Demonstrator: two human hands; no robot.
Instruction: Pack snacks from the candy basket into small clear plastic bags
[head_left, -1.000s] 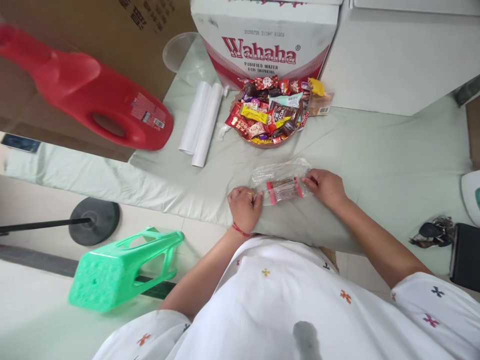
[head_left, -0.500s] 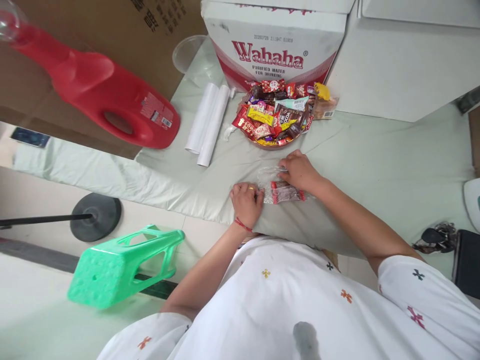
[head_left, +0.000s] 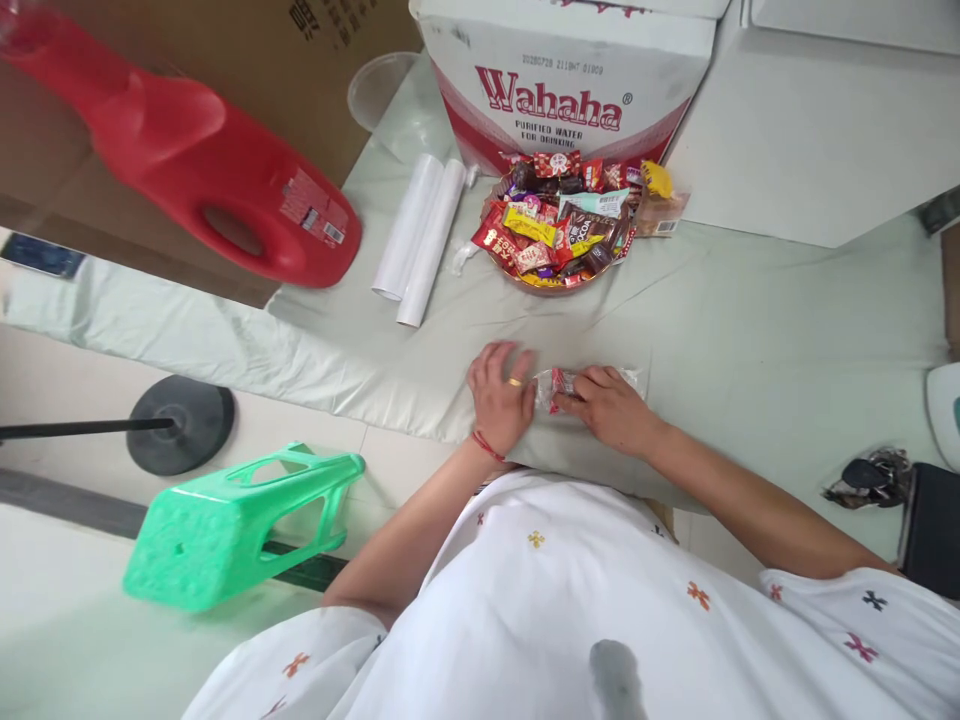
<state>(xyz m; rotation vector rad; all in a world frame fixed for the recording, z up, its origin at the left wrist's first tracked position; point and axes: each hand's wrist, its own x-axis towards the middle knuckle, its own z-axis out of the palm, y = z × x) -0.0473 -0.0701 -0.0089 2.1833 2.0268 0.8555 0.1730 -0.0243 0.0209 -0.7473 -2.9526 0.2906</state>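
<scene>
On the pale green cloth lies a small snack packet (head_left: 564,384) with a red end, inside a clear plastic bag (head_left: 632,378). My right hand (head_left: 611,408) rests over the packet, its fingers bent and pressed onto it, hiding most of it. Just to the left, my left hand (head_left: 501,395) has its fingers lifted and apart, slightly blurred. Its thumb is close to the bag's left edge; whether it touches I cannot tell. Beyond both hands sits a bowl (head_left: 559,288) heaped with wrapped candies and snacks (head_left: 559,222).
White paper rolls (head_left: 420,240) lie left of the bowl, near a red jug-like bottle (head_left: 225,190). Behind the bowl stands a Wahaha water carton (head_left: 562,90). A green plastic stool (head_left: 240,520) is on the floor at left. Keys (head_left: 870,475) lie at far right.
My right hand has come down and nearer, from the plastic above the packet onto the packet itself. The left fingers have lifted and spread. The bag now lies stretched to the right.
</scene>
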